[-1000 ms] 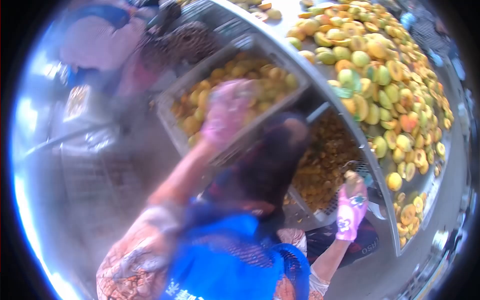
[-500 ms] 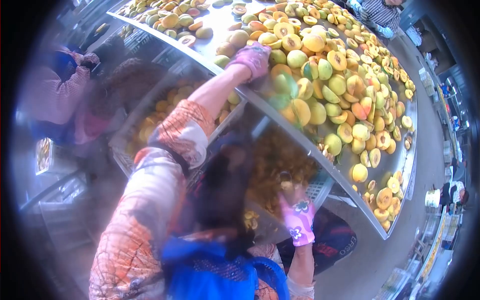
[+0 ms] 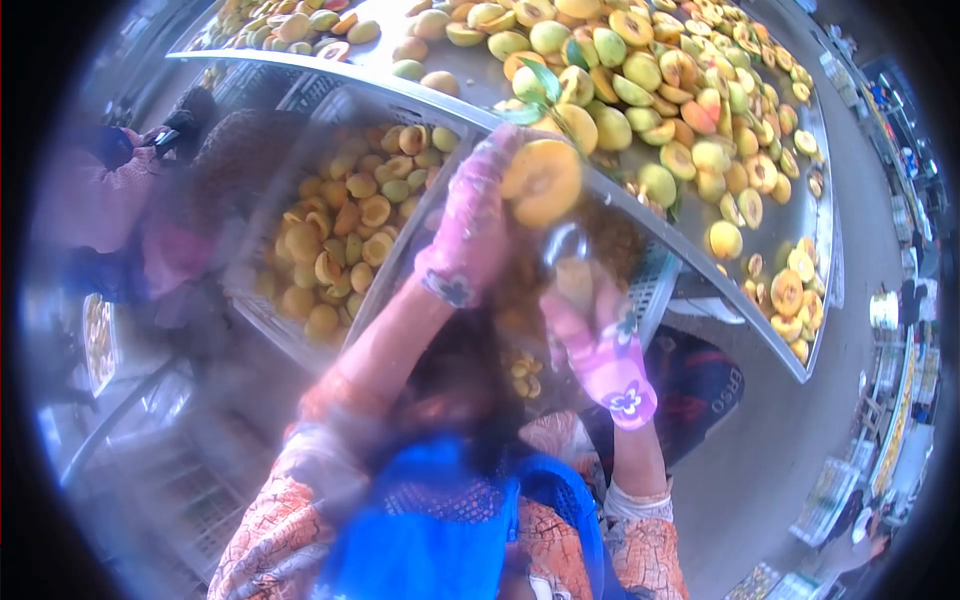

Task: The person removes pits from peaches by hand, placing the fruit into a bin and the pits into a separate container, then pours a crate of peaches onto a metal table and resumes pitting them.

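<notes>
My left hand (image 3: 468, 230), in a pink patterned glove, is raised at the table's edge. Its fingers close on a halved yellow peach (image 3: 543, 185), cut face with the pit turned toward me. Just below it, my gloved right hand (image 3: 608, 352) grips a pitting tool (image 3: 574, 280) with a pale handle and a shiny metal loop at its tip. The loop is blurred and stands a little apart from the peach half. Many more peaches (image 3: 640, 70), mostly halved, are heaped on the metal table (image 3: 740, 300).
A crate of peach halves (image 3: 375, 215) stands left of my arm. Below my hands is another crate (image 3: 655, 285) with dim contents. Green leaves (image 3: 540, 82) lie near the table edge. A person (image 3: 110, 200) sits at the left.
My left hand has come back from the heap toward me with a peach half in it. My right hand has risen slightly with the tool. The view has shifted.
</notes>
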Demonstrator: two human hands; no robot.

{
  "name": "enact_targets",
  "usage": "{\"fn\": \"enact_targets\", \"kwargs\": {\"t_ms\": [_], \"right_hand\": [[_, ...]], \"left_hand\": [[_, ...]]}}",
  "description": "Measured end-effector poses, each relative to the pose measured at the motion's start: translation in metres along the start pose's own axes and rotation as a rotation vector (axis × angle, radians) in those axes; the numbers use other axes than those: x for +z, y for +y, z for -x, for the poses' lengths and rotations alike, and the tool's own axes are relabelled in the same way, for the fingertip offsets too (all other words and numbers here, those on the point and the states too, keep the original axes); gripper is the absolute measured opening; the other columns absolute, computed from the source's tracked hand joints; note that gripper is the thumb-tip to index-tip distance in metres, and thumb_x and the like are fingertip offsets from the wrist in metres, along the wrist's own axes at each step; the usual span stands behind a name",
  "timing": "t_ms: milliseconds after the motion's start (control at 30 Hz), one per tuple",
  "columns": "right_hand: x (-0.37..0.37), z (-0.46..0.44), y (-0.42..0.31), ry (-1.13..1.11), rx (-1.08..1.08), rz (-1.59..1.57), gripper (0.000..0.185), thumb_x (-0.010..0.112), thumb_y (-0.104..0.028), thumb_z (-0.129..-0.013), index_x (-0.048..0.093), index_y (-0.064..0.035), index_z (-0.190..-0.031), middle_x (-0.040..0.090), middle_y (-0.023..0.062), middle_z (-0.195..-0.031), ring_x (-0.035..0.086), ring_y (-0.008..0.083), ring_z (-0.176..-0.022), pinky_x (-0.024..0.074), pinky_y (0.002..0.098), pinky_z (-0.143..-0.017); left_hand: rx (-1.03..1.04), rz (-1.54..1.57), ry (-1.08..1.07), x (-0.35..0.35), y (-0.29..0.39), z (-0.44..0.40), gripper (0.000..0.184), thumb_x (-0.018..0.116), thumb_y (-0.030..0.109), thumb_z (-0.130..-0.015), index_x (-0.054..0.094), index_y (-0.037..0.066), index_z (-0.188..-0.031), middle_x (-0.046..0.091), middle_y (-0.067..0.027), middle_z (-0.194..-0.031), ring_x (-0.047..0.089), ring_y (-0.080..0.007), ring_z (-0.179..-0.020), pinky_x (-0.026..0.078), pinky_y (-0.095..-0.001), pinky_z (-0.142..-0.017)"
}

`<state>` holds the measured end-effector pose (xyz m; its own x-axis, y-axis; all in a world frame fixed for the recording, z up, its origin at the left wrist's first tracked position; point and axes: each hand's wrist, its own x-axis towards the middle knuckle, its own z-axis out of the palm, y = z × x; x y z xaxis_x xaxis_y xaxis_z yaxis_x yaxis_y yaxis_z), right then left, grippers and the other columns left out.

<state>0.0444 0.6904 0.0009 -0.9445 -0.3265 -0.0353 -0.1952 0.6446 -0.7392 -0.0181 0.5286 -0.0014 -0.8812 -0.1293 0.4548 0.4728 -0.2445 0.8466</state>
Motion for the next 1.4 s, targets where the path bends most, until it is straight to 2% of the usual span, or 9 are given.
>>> {"fn": "enact_targets", "kwargs": {"t_ms": [100, 133, 400, 667, 767, 833, 867, 1200, 1400], "right_hand": [[-0.001, 0.000, 0.003, 0.056, 0.188, -0.143, 0.047, 0.059, -0.034, -0.087, 0.050, -0.0032, -0.121, 0.059, 0.0221, -0.108, 0.060, 0.0404, -0.088, 0.0479, 0.0446, -0.076], [0.003, -0.001, 0.017, 0.196, -0.191, 0.123, 0.049, 0.065, -0.023, -0.077, 0.049, -0.0102, -0.121, 0.051, 0.0232, -0.114, 0.058, 0.0394, -0.089, 0.0500, 0.0441, -0.069], [-0.003, 0.003, 0.025, 0.366, -0.717, 0.251, 0.041, 0.063, -0.020, -0.082, 0.051, -0.0102, -0.120, 0.057, 0.0180, -0.102, 0.061, 0.0314, -0.082, 0.0498, 0.0419, -0.069], [-0.011, 0.006, 0.030, 0.138, -0.781, 0.324, 0.050, 0.064, -0.013, -0.073, 0.052, -0.0119, -0.121, 0.049, 0.0219, -0.116, 0.057, 0.0397, -0.095, 0.0516, 0.0419, -0.075], [-0.017, 0.004, 0.022, -0.134, -0.275, -0.052, 0.055, 0.066, -0.017, -0.072, 0.051, -0.0161, -0.124, 0.048, 0.0235, -0.118, 0.057, 0.0401, -0.096, 0.0525, 0.0389, -0.073], [-0.010, 0.001, 0.039, 0.128, -0.882, 0.560, 0.055, 0.065, -0.019, -0.076, 0.049, -0.0113, -0.128, 0.049, 0.0252, -0.117, 0.058, 0.0376, -0.094, 0.0524, 0.0374, -0.072], [-0.006, 0.003, 0.045, 0.159, -0.879, 0.787, 0.051, 0.063, -0.019, -0.079, 0.049, -0.0103, -0.128, 0.050, 0.0252, -0.117, 0.058, 0.0351, -0.091, 0.0522, 0.0376, -0.072], [-0.004, 0.001, 0.034, -0.150, -0.336, -0.085, 0.047, 0.064, -0.016, -0.076, 0.054, -0.0117, -0.122, 0.046, 0.0260, -0.123, 0.054, 0.0355, -0.104, 0.0511, 0.0403, -0.077], [0.008, 0.007, 0.061, -0.260, -0.336, 0.003, 0.028, 0.062, -0.016, -0.081, 0.059, -0.0090, -0.107, 0.057, 0.0114, -0.093, 0.058, 0.0194, -0.066, 0.0497, 0.0324, -0.055]], "left_hand": [[-0.366, 0.257, 0.168, 0.033, 0.026, 0.016, 0.040, 0.046, 0.037, -0.094, 0.054, 0.002, -0.111, 0.060, -0.0093, -0.099, 0.058, -0.0170, -0.088, 0.049, -0.0297, -0.077], [-0.539, 0.375, 0.260, 0.039, 0.030, 0.017, 0.039, 0.044, 0.037, -0.095, 0.056, 0.002, -0.107, 0.060, -0.0090, -0.095, 0.057, -0.0156, -0.085, 0.048, -0.0298, -0.078], [-0.274, 0.072, 0.059, 0.041, 0.017, 0.035, 0.040, 0.040, 0.038, -0.095, 0.052, 0.001, -0.106, 0.059, -0.0097, -0.088, 0.057, -0.0148, -0.082, 0.047, -0.0299, -0.071], [-0.129, -0.113, -0.025, 0.032, 0.016, 0.036, 0.034, 0.039, 0.032, -0.095, 0.050, 0.000, -0.100, 0.056, -0.0135, -0.084, 0.057, -0.0181, -0.075, 0.048, -0.0331, -0.063], [-0.249, -0.168, -0.158, 0.018, 0.020, 0.025, 0.029, 0.041, 0.026, -0.094, 0.052, 0.000, -0.090, 0.054, -0.0125, -0.082, 0.056, -0.0198, -0.076, 0.047, -0.0340, -0.063], [-0.422, -0.274, -0.379, 0.014, 0.030, 0.014, 0.022, 0.047, 0.020, -0.089, 0.055, -0.001, -0.086, 0.053, -0.0112, -0.083, 0.055, -0.0229, -0.077, 0.046, -0.0324, -0.063], [-0.509, -0.268, -0.337, 0.009, 0.022, 0.017, 0.036, 0.048, 0.040, -0.089, 0.056, 0.005, -0.089, 0.052, -0.0017, -0.082, 0.051, -0.0096, -0.077, 0.042, -0.0225, -0.066], [-0.393, -0.109, -0.140, 0.020, 0.011, 0.030, 0.039, 0.040, 0.035, -0.092, 0.055, 0.000, -0.084, 0.051, -0.0074, -0.078, 0.049, -0.0157, -0.071, 0.043, -0.0303, -0.063], [0.064, -0.272, -0.097, 0.031, 0.008, 0.030, 0.040, 0.042, 0.035, -0.092, 0.058, -0.001, -0.090, 0.055, -0.0069, -0.081, 0.051, -0.0159, -0.070, 0.044, -0.0302, -0.062]]}}
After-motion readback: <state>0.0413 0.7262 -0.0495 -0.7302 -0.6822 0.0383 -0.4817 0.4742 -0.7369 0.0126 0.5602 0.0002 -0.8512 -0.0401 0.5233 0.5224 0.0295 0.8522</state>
